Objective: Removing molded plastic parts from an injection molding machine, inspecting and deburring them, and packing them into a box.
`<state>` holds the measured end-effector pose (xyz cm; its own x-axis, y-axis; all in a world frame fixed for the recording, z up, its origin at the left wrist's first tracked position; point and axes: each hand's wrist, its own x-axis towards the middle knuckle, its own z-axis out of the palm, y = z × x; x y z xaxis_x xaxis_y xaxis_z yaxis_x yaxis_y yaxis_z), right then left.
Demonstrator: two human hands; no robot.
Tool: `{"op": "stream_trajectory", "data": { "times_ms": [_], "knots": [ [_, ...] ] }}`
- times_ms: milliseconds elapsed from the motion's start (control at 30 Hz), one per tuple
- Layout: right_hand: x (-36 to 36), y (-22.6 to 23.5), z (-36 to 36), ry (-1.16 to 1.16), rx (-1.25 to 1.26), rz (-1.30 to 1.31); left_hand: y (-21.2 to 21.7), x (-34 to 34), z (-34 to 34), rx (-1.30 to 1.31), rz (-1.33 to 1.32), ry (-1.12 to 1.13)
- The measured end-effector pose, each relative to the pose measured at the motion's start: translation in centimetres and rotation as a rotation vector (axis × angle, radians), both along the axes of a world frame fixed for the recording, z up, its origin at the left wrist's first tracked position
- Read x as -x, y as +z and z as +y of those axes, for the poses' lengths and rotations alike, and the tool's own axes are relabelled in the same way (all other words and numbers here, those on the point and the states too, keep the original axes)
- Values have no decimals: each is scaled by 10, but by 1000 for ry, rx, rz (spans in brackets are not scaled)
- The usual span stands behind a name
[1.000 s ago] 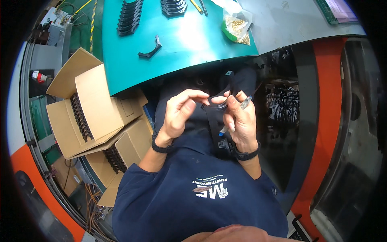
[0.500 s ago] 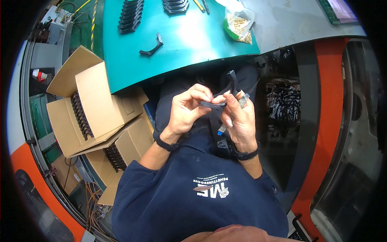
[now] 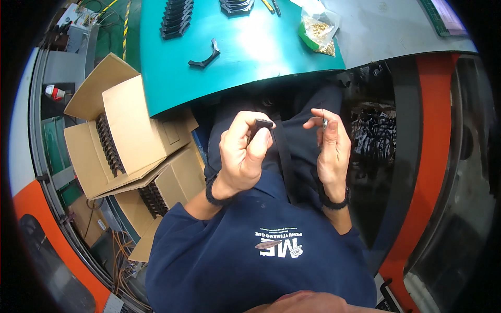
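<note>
My left hand (image 3: 241, 154) is closed round a curved black plastic part (image 3: 263, 124), gripped between thumb and fingers and seen nearly end-on, most of it hidden by the hand. To its right, apart from the part, my right hand (image 3: 332, 151) holds a slim silver-grey tool (image 3: 324, 123) between thumb and fingers. Only a little of that tool shows, so its kind is unclear. A similar curved black part (image 3: 207, 56) lies alone on the green table mat (image 3: 219, 78), beyond my left hand.
Rows of black parts (image 3: 176, 20) and a second group (image 3: 236, 6) stand on the mat, with pens (image 3: 269, 6) alongside. A bag of small gold-coloured pieces (image 3: 317, 34) sits at the right. Open cardboard boxes (image 3: 138, 128) with dark parts are stacked at my left.
My hands have drawn apart; the right hand and its tool have moved right, away from the part. My left hand has turned the black part so its end faces up.
</note>
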<state>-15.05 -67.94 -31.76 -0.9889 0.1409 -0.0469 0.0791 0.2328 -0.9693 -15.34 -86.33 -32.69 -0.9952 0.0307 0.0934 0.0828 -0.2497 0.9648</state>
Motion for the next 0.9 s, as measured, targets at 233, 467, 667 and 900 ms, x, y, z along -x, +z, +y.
{"op": "stream_trajectory", "data": {
  "times_ms": [233,467,667,900],
  "knots": [
    [4,28,-10,97,-583,551,20,2,3,233,-6,63],
    [3,29,-20,125,-658,575,21,1,7,284,5,118],
    [4,29,-22,109,-669,558,17,2,7,318,34,139],
    [4,28,-21,115,-661,527,14,2,7,348,59,153]
  ]
}}
